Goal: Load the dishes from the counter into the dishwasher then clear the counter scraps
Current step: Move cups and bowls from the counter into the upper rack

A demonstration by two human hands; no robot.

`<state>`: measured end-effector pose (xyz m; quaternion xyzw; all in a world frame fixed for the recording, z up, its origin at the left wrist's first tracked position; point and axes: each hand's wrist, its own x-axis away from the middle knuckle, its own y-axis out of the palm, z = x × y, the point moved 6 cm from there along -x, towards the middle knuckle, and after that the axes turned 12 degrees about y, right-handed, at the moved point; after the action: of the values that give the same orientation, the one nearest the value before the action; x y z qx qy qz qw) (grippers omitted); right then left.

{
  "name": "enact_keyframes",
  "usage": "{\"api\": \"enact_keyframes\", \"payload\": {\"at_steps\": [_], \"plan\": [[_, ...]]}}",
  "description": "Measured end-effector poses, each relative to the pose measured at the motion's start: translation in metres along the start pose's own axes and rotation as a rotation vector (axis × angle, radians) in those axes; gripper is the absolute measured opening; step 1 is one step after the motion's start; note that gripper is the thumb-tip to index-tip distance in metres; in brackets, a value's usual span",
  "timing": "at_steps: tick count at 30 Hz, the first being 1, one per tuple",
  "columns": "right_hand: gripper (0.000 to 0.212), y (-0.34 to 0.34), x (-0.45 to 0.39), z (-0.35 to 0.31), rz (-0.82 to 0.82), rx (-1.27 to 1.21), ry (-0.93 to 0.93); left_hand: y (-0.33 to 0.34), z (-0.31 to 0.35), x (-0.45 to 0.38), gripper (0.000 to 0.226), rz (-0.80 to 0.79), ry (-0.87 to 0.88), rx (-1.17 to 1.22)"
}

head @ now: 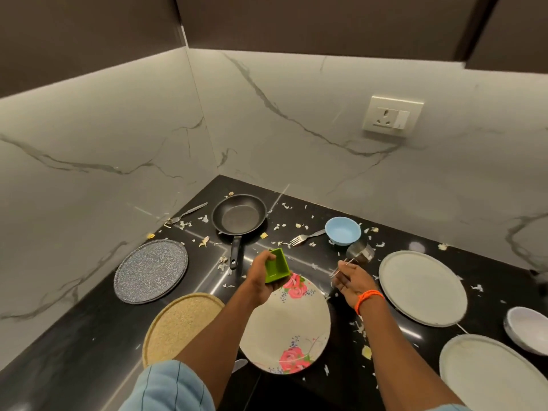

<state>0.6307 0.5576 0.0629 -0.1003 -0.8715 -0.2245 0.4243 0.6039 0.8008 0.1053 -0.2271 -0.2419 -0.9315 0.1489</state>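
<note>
Black polished stone forms the bench, set into a corner of white veined wall with a socket at upper right. Almost everything is still out, so the loading looks barely begun.

The left hand has its grip curled round a small green square dish, held up clear of the bench over the far edge of a floral plate. The right hand pinches a clear drinking glass at centre right; whether the glass is fully lifted I cannot tell.

Still lying on the bench:
- a black frying pan at centre top
- a fork to the pan's left, a second fork to its right
- a light blue bowl just beyond the glass
- a speckled grey plate and a straw-coloured round plate at left
- two pale grey plates and a white bowl at right

Scraps, pale peelings and flakes, are strewn over most of the stone, thickest around the pan and the blue bowl. None appear gathered. No dishwasher shows in view, so I judge these two pieces to be among the first to go, with clearing the scraps wholly ahead.
</note>
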Motion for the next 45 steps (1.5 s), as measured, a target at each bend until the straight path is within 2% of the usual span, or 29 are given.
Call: {"api": "enact_keyframes", "payload": {"at_steps": [2,4,9,11,13,17,24,27,31,35,38,41,43,45], "plan": [[0.021,-0.010,0.015,-0.003,-0.047,0.067,-0.042,0.015,-0.007,0.015,0.018,-0.025,-0.007,0.050],[0.017,-0.026,0.035,-0.007,-0.065,0.114,-0.088,0.035,-0.019,0.032,0.022,-0.068,-0.027,0.091],[0.013,-0.078,0.079,-0.010,-0.123,0.126,-0.172,0.084,-0.055,0.069,0.045,-0.141,-0.070,0.157],[0.023,-0.108,0.094,-0.010,-0.098,0.105,-0.192,0.103,-0.074,0.084,0.052,-0.146,-0.105,0.159],[0.025,-0.138,0.112,-0.010,-0.002,0.188,-0.230,0.122,-0.091,0.096,0.054,-0.147,-0.122,0.157],[0.028,-0.199,0.147,0.000,0.177,0.352,-0.288,0.161,-0.121,0.129,0.045,-0.180,-0.124,0.114],[0.026,-0.284,0.211,0.035,0.517,0.483,-0.418,0.202,-0.171,0.193,0.050,-0.439,-0.214,-0.018],[0.017,-0.302,0.244,0.061,0.624,0.446,-0.423,0.209,-0.191,0.224,0.041,-0.568,-0.281,-0.094],[0.024,-0.322,0.287,0.109,0.685,0.377,-0.409,0.206,-0.223,0.264,0.039,-0.711,-0.376,-0.194],[0.015,-0.340,0.317,0.160,0.609,0.312,-0.451,0.193,-0.259,0.297,0.045,-0.808,-0.463,-0.267],[0.038,-0.362,0.336,0.193,0.508,0.183,-0.403,0.187,-0.287,0.321,0.049,-0.827,-0.504,-0.359],[0.043,-0.392,0.356,0.221,0.421,0.069,-0.374,0.192,-0.316,0.355,0.043,-0.870,-0.539,-0.445],[0.049,-0.416,0.370,0.234,0.429,-0.029,-0.385,0.201,-0.336,0.377,0.041,-0.917,-0.562,-0.499],[0.045,-0.448,0.384,0.249,0.481,-0.113,-0.368,0.215,-0.361,0.403,0.039,-0.960,-0.592,-0.573]]}}
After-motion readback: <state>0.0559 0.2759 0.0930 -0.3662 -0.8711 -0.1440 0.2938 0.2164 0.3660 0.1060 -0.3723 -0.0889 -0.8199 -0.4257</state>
